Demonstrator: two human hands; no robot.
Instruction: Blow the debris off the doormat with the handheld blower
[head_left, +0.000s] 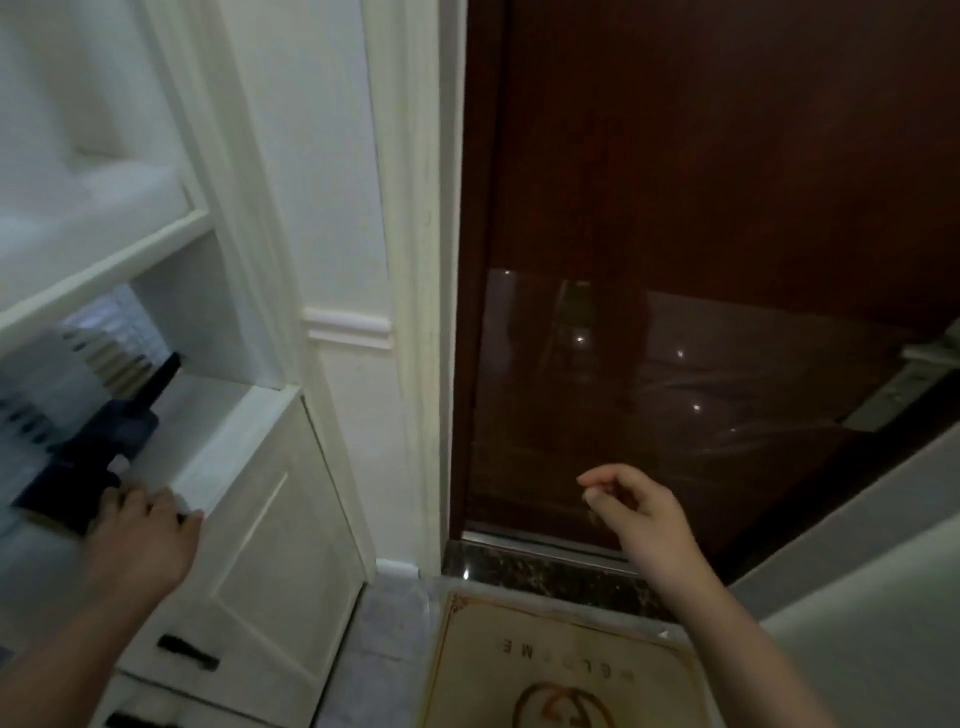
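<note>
The handheld blower (98, 447) is dark blue and black, and it lies on a white shelf at the left with its narrow nozzle pointing up and to the right. My left hand (143, 535) is wrapped around its handle end at the shelf's front edge. My right hand (636, 512) hovers in front of the door with loosely curled fingers and holds nothing. The beige doormat (467, 675), printed with "WELCOME" and a round logo, lies on the floor below the door. It is partly cut off by the frame's bottom edge.
A glossy dark brown door (701, 260) fills the right half, with a dark stone threshold (545, 574) under it. At the left stands a white cabinet (270, 519) with a panel door, black drawer handles (187, 652) and several stacked items (111, 348) on the shelf.
</note>
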